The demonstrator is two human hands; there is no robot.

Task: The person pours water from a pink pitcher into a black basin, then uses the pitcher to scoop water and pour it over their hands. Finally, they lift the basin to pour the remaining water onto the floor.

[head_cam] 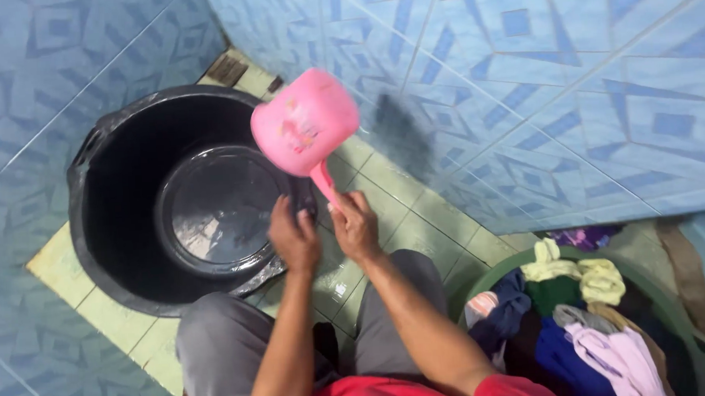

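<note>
Right hand (354, 226) grips the pink dipper (304, 122) by its handle, raised above the black bucket (113, 235) on the floor's corner tiles; left hand (294, 239) closes on the bucket's rim; better to steady it, pour low

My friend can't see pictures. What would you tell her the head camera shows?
A person's right hand holds a pink plastic water scoop by its handle above a big round black plastic bucket, with the left hand on the bucket's rim. A green tub of colourful clothes sits at the right, on a tiled floor.
</note>
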